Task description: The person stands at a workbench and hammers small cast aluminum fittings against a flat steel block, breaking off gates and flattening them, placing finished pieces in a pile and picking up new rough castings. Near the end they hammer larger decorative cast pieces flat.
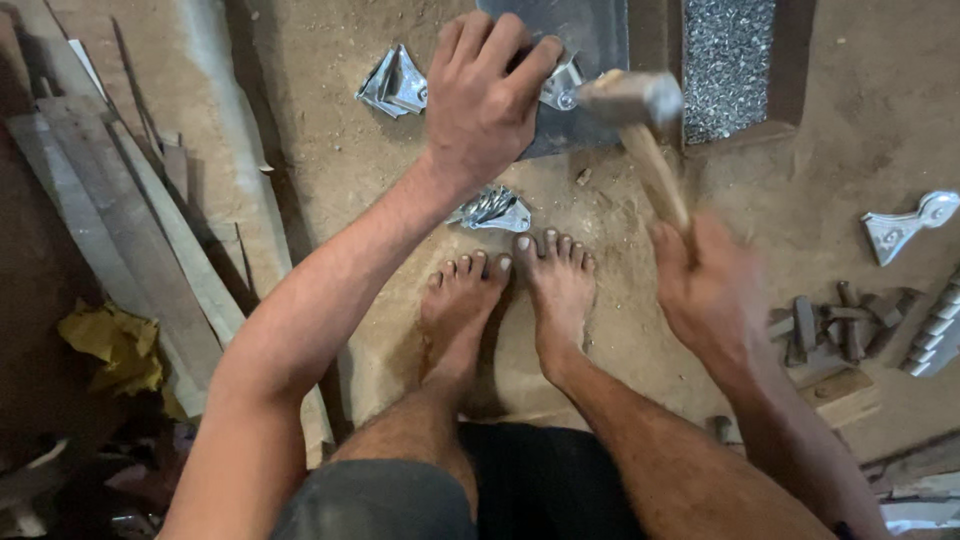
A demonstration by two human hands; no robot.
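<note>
Hammer (630, 100) with a metal head and a wooden handle hangs over a dark steel plate (590, 30) on the dirt floor (330, 170); its head sits just beside a small shiny metal bracket (562, 85) that lies on the plate. The right hand (710, 290) is closed around the lower end of the handle and shows blurred. The left hand (485, 100) is curled, fingers bent down, pressing on the bracket at the plate's near edge; most of the bracket is hidden under the fingers. Two bare feet (510, 300) rest side by side on the floor, just below the plate, toes pointing toward it. A pile of folded brackets (493, 210) lies touching distance from the toes, between the left forearm and the feet, and another folded bracket (395, 82) lies to the left of the left hand, apart from the plate. A tray of small bright metal bits (728, 60) stands right of the plate. At the far right lie a flat shiny piece with a round end (905, 228), a few dark metal tools (835, 330) and a wooden block (845, 395). Long wooden planks (120, 220) lie along the left side, with a crumpled yellow rag (115, 345) beside them.
</note>
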